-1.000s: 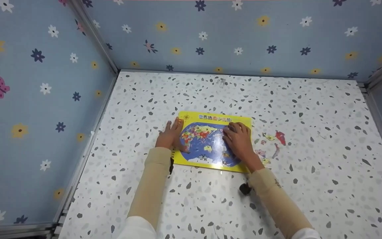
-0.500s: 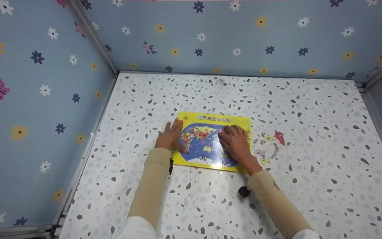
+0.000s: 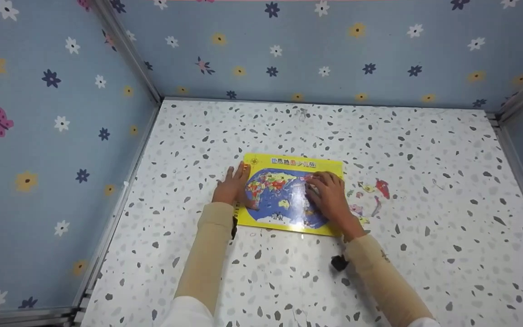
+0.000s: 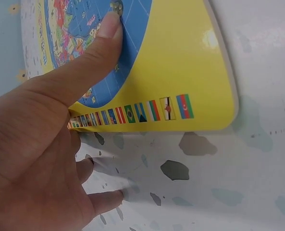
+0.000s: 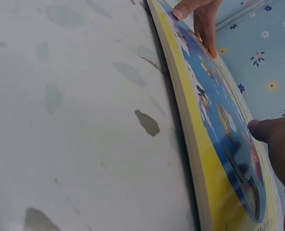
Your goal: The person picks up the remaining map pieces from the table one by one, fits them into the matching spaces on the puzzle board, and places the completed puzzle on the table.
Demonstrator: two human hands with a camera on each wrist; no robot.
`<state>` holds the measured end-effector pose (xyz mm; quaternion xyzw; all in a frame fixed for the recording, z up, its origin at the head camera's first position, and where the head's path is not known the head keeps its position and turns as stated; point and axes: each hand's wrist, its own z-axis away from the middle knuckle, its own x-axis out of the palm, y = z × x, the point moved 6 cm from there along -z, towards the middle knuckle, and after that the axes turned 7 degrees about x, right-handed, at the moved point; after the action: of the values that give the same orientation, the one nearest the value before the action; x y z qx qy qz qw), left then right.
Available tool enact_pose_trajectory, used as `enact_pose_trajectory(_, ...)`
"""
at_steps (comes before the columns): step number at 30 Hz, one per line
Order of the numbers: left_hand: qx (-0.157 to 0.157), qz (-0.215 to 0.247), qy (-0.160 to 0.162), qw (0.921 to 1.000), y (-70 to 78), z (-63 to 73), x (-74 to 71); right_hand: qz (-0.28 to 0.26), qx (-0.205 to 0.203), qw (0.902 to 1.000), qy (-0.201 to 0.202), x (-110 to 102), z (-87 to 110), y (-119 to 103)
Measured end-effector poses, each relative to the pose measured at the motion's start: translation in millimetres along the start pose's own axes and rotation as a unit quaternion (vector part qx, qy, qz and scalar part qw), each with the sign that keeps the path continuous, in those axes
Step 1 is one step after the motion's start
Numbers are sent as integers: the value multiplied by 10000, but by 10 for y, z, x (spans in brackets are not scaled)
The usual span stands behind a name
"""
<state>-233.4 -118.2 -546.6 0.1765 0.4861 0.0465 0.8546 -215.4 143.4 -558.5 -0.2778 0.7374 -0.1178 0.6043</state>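
Observation:
A yellow-bordered world-map puzzle board [image 3: 284, 221] lies flat on the speckled table in the head view. My left hand [image 3: 232, 186] rests at its left side. In the left wrist view the left thumb [image 4: 92, 55] lies on the blue map, while the other fingers are beside the flag-lined edge, some touching the table. My right hand [image 3: 332, 195] is over the map's upper right, fingertips near a small pink patch [image 3: 308, 178]. The right thumb [image 5: 265, 130] is extended over the board; the other right fingers' undersides are hidden, so any piece there is unseen.
Several loose puzzle pieces lie right of the board, including a red piece [image 3: 382, 189] and a narrow purplish piece [image 3: 377, 206]. The speckled table [image 3: 447, 181] meets flower-patterned blue panels [image 3: 316, 50] at the back and sides.
My right hand shifted slightly left over the map, then back right, its fingertips staying near the pink patch. The left hand and board have hardly moved.

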Motion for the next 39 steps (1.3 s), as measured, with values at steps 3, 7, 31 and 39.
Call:
enact_pose_trajectory(3, -9, -43, -11, 10000, 1, 2, -2, -107, 58, 9999, 77, -64, -5, 60)
enact_pose_trajectory(7, -45, -18, -57, 10000, -7, -14, 4, -119, 293, 9995, 40, -140, -10, 161)
enact_pose_trajectory(31, -115, 42, -24, 9999, 13, 7, -13, -2, 1213, 9926, 96, -427, 104, 631)
enact_pose_trajectory(39, -132, 36, 75, 9999, 19, 10, -6, -89, 1348, 9908, 99, -523, 177, 773)
